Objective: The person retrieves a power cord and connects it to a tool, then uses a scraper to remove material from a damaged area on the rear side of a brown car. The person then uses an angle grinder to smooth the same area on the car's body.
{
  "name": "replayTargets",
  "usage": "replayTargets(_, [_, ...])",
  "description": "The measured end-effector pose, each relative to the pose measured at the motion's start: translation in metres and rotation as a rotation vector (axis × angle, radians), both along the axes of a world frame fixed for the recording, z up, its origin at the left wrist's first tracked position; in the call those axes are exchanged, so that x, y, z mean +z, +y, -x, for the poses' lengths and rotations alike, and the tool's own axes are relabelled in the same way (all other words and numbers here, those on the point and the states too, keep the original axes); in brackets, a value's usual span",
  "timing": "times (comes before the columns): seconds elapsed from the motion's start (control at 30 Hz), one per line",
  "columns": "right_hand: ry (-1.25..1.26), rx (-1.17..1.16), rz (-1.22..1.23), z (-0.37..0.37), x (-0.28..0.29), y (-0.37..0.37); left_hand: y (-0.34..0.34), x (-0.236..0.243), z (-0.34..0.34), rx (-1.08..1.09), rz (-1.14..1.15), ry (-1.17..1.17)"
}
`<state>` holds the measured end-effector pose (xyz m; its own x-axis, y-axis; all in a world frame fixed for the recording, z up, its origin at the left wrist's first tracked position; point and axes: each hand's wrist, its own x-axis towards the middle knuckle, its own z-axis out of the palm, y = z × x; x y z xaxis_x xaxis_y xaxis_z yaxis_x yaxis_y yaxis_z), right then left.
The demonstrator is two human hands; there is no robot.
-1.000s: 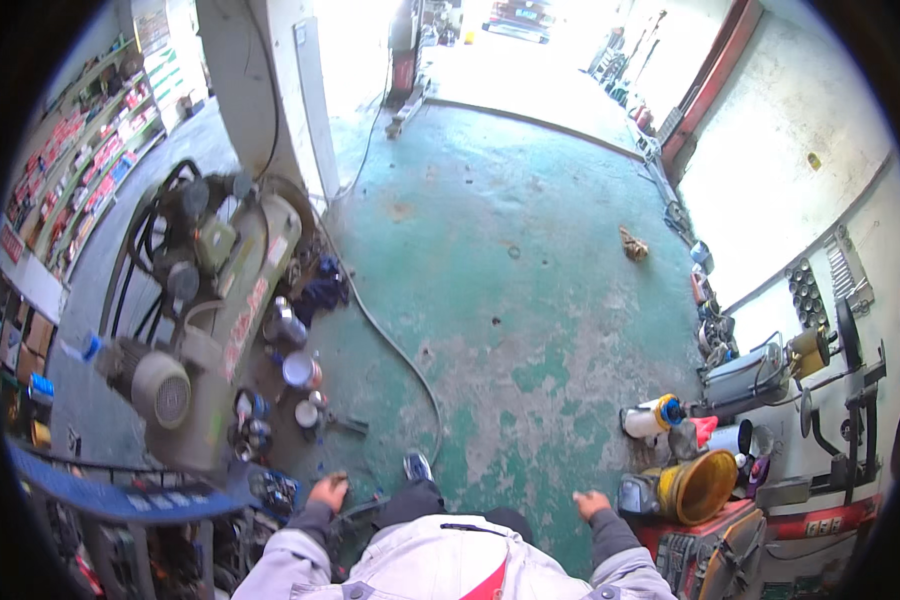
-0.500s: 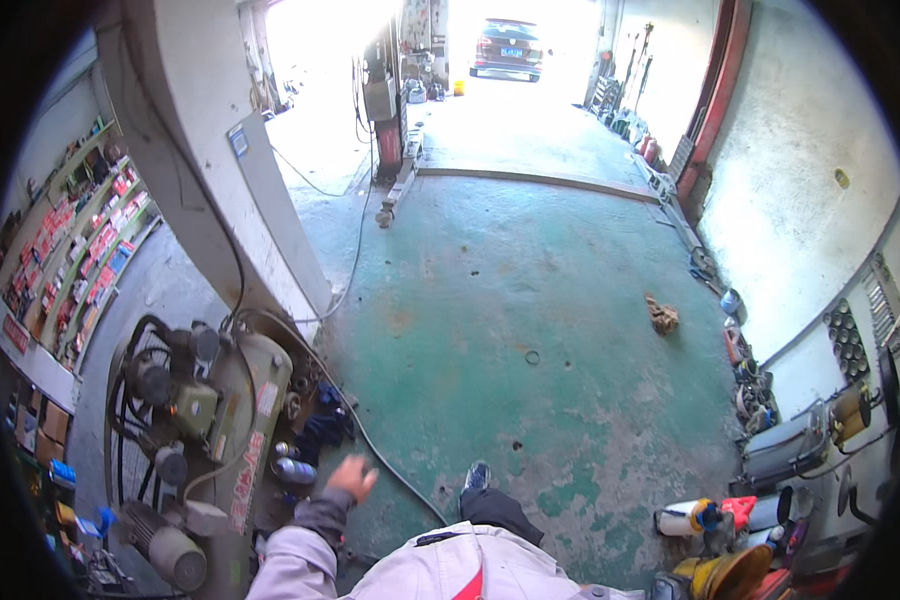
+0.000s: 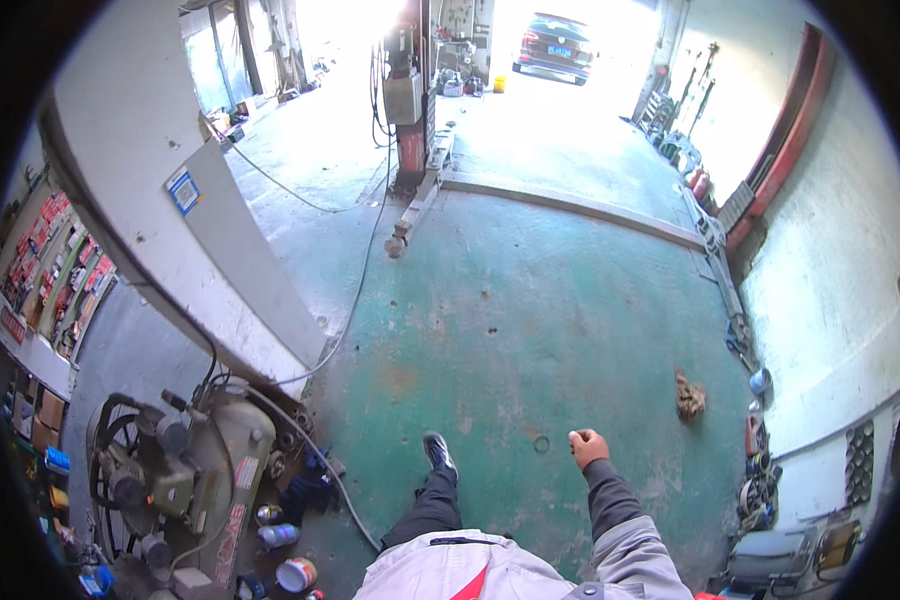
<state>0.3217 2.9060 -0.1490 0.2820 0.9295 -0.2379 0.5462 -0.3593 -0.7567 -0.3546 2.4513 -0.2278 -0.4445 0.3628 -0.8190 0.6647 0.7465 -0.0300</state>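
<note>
My right hand (image 3: 587,448) swings out at the lower right, above the green painted floor (image 3: 530,320), its fingers curled closed; whether anything is inside them I cannot make out. A dark ring (image 3: 541,443) lies on the floor just left of that hand in the picture, and a crumpled brown rag (image 3: 690,398) lies farther right. My left hand is out of view. My shoe (image 3: 440,452) is forward at the bottom centre, beside a grey hose (image 3: 340,490) that runs along the floor past the air compressor (image 3: 185,480) at the lower left.
A white pillar (image 3: 130,170) stands left, stocked shelves (image 3: 45,260) beyond it. Cans (image 3: 280,536) sit beside the compressor. Ahead are a lift post (image 3: 410,130), its steel floor beam (image 3: 570,195) and a parked car (image 3: 552,48). Tools (image 3: 760,490) line the right wall (image 3: 830,330).
I have walked forward; pillar, compressor and lift post are nearer. My left hand has left the view, and my right hand has come into view, raised forward. My other leg is now forward.
</note>
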Motion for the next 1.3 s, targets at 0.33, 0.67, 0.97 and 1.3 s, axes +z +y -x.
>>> replayTargets(0.33, [-0.307,0.246,0.837,-0.081,-0.131,0.010,0.634,0.066,-0.068,-0.357,-0.513,-0.110])
replayTargets(0.67, [0.206,-0.473,1.036,-0.025,-0.137,0.262,1.026,0.121,-0.132,-0.356,-0.702,-0.285])
replayTargets(0.97, [-0.265,-0.014,0.220,-0.113,-0.135,0.817,1.010,0.029,-0.055,-0.232,0.116,-0.190])
replayTargets(1.3, [0.026,0.020,0.196,-0.044,-0.039,1.223,1.319,-0.040,-0.066,-0.050,-0.046,-0.122])
